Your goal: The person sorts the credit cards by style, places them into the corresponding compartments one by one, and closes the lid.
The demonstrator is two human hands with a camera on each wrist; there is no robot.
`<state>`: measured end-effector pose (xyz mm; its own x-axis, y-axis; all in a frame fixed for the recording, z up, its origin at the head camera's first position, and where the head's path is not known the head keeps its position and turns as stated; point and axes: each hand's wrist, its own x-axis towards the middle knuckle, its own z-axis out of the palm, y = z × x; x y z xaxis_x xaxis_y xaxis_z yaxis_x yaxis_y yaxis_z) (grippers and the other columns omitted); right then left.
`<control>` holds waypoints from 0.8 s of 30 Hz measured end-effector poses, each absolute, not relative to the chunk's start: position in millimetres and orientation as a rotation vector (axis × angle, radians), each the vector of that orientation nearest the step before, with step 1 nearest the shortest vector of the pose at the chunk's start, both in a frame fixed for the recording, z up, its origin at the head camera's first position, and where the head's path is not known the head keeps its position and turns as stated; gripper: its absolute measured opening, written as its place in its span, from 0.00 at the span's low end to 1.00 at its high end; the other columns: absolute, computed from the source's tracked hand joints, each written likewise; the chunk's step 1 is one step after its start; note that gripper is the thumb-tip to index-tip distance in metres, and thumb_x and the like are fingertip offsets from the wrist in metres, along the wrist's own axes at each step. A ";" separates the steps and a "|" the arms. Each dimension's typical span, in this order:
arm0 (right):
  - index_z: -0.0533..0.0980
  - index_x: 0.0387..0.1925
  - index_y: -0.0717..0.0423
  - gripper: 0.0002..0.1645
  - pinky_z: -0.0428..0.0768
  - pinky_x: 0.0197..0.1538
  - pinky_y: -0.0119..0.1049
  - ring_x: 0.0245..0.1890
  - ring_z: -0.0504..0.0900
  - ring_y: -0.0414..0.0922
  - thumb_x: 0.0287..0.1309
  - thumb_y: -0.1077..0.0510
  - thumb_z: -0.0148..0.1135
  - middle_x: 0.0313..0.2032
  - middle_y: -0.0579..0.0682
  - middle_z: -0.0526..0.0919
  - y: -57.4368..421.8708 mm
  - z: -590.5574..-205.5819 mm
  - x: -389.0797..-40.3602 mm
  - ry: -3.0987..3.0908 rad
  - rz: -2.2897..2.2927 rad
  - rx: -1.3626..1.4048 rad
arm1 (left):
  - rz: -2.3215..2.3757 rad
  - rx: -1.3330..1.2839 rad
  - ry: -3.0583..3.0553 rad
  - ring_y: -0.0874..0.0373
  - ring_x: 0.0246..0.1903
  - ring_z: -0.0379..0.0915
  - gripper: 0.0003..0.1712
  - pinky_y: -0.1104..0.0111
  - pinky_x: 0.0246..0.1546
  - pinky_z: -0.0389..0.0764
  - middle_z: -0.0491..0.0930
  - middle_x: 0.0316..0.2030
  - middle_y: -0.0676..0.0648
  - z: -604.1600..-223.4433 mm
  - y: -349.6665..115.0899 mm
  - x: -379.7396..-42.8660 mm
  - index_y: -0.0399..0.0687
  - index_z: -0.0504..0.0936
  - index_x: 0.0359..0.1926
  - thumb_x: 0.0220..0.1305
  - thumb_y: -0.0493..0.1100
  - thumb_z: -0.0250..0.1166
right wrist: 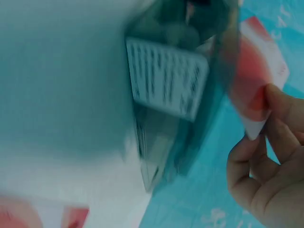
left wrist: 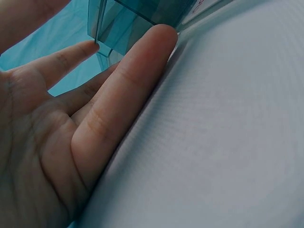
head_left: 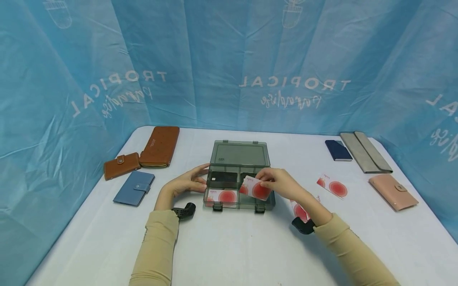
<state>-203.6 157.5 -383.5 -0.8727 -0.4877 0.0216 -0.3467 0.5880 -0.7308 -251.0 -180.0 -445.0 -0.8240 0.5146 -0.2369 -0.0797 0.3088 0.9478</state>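
A translucent grey-green compartment box (head_left: 247,203) stands on the table, its lid (head_left: 240,154) tipped back. My left hand (head_left: 187,180) rests against the box's left side with fingers extended; in the left wrist view the thumb and fingertips reach its wall. Between thumb and fingers my right hand (head_left: 277,182) pinches a red-and-white card (head_left: 256,188), held tilted above the front right compartment. Another red-and-white card (head_left: 222,196) lies in the front left compartment. Dark items (head_left: 224,177) fill the back left compartment; those in the back right are partly hidden by the right hand.
More cards (head_left: 333,186) lie right of the box, one (head_left: 299,210) partly under the right forearm. A blue wallet (head_left: 134,188) and brown wallets (head_left: 160,146) lie left. A navy holder (head_left: 338,150), grey wallet (head_left: 366,152) and pink wallet (head_left: 392,191) lie right. Blue curtain surrounds the table.
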 end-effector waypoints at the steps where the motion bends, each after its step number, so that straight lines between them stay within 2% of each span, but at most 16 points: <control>1: 0.77 0.41 0.57 0.08 0.78 0.39 0.36 0.38 0.79 0.44 0.59 0.64 0.58 0.36 0.50 0.82 154.1 -385.9 -202.9 2.642 -1.107 -0.727 | 1.545 0.385 2.074 0.46 0.53 0.65 0.52 0.59 0.47 0.74 0.48 0.69 0.38 -445.0 -180.0 -250.9 0.55 0.47 0.72 0.53 0.38 0.68; 11: 0.77 0.40 0.54 0.10 0.78 0.40 0.38 0.36 0.81 0.44 0.56 0.68 0.59 0.35 0.48 0.83 137.4 -396.4 -194.1 2.786 -0.719 -0.857 | 1.536 0.381 2.083 0.46 0.53 0.65 0.52 0.58 0.49 0.73 0.49 0.69 0.39 -446.1 -180.1 -251.7 0.56 0.47 0.72 0.52 0.38 0.68; 18: 0.82 0.36 0.51 0.10 0.76 0.35 0.35 0.30 0.76 0.41 0.52 0.66 0.64 0.30 0.45 0.78 134.1 -402.4 -190.3 3.018 -0.455 -0.973 | 1.540 0.381 2.076 0.47 0.53 0.65 0.52 0.59 0.48 0.73 0.49 0.69 0.39 -447.1 -180.2 -251.8 0.56 0.47 0.72 0.52 0.38 0.68; 24: 0.83 0.37 0.52 0.09 0.77 0.37 0.37 0.32 0.79 0.44 0.54 0.64 0.62 0.30 0.47 0.81 133.2 -402.4 -187.2 3.081 -0.302 -1.044 | 1.523 0.372 2.085 0.46 0.53 0.64 0.52 0.58 0.49 0.72 0.49 0.69 0.40 -446.1 -180.8 -252.1 0.57 0.47 0.72 0.52 0.39 0.68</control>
<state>-187.2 133.2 -402.4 -0.7886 -0.5889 0.1771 -0.6121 0.7794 -0.1339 -252.1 -180.8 -446.1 -0.8235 0.5086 -0.2513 -0.0846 0.3279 0.9409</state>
